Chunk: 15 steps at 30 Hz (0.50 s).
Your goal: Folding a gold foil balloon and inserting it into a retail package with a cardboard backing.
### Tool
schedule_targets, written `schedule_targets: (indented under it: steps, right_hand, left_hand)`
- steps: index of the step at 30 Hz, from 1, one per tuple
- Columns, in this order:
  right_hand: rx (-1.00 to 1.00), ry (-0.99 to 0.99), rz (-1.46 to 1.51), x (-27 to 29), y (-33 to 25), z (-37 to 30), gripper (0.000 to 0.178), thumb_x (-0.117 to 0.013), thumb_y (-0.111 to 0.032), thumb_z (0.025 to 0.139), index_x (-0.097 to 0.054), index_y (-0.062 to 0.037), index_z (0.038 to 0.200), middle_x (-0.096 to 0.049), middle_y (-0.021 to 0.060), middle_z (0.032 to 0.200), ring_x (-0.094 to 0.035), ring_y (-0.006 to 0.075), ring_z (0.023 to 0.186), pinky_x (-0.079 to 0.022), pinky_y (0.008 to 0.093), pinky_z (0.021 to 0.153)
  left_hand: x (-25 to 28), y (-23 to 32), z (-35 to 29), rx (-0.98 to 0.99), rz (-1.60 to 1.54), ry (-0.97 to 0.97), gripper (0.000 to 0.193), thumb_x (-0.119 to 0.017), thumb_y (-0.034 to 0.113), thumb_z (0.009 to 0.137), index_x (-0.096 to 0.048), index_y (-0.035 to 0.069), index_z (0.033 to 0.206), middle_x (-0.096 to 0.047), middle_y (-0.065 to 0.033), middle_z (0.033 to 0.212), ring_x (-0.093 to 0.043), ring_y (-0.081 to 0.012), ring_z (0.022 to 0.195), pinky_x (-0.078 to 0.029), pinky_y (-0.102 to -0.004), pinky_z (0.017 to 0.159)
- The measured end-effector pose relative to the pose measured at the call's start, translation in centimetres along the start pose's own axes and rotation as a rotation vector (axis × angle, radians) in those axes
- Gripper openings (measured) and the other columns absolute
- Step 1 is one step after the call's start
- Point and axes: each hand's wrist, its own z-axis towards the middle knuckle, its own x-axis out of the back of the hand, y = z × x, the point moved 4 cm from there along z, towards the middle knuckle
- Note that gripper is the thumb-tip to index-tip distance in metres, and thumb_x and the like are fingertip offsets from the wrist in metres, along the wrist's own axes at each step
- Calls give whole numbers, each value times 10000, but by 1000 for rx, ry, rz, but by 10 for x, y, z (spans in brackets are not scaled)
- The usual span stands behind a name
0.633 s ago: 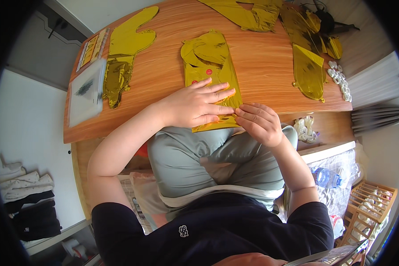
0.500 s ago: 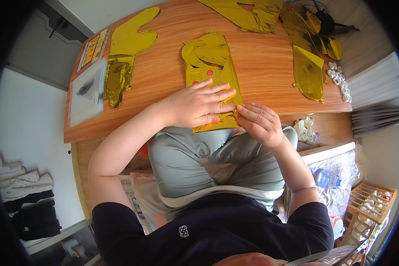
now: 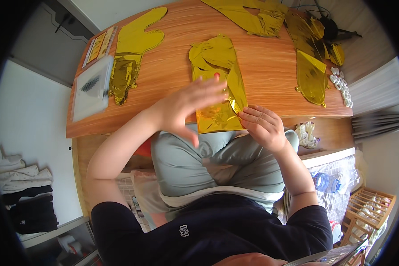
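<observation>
While the left hand is lifting: it is coming up off the flat gold foil balloon (image 3: 217, 84) that it was pressing a moment ago.
Left hand (image 3: 188, 106): hovering now above the sheet, fingers spread wide apart, gripping nothing, blurred with motion.
Right hand (image 3: 262, 126): staying where it was, at the near edge of the wooden table (image 3: 173, 71), fingertips drawn together on the balloon's right-hand border; whether they are actually pinching the foil or just resting on it, I cannot tell.
Gold foil balloon: lying lengthwise across the middle of the table, its near end overhanging the near edge toward the lap, not shifting since the earlier frames.
What this is meaning: with the flattening palm off, only the right hand is steadying the sheet, so I am judging that the smoothing stroke is over and the left hand is repositioning.
Left end of the table: a long crumpled gold foil balloon (image 3: 131, 57) is lying beside a clear plastic packet (image 3: 92, 88) near the left edge.
Far edge: another creased gold foil shape (image 3: 252, 15) is sprawling there.
Right end: a narrow gold foil piece (image 3: 311, 75) is sitting next to a row of small white rings (image 3: 341, 86).
</observation>
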Motion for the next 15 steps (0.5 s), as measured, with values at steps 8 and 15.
schedule_targets:
  steps: [8,15]
  right_hand:
    - [4,-18,55,6,-12,6,273,-809,-26,788,-685,-91,1022,-782,66,1106,-749,271,1063,-589,431,948]
    - [21,-64,110,7,-9,3,318,-796,-64,778,-686,-97,1074,-753,54,1158,-718,269,1076,-564,416,913]
  left_hand:
    - [-47,29,-17,121,785,-125,671,-645,147,925,-475,174,1574,-440,-81,1639,-411,-280,1518,-356,-497,1232]
    - [-48,24,-15,122,603,-193,587,-556,158,979,-496,182,1562,-460,-58,1628,-427,-242,1509,-354,-473,1238]
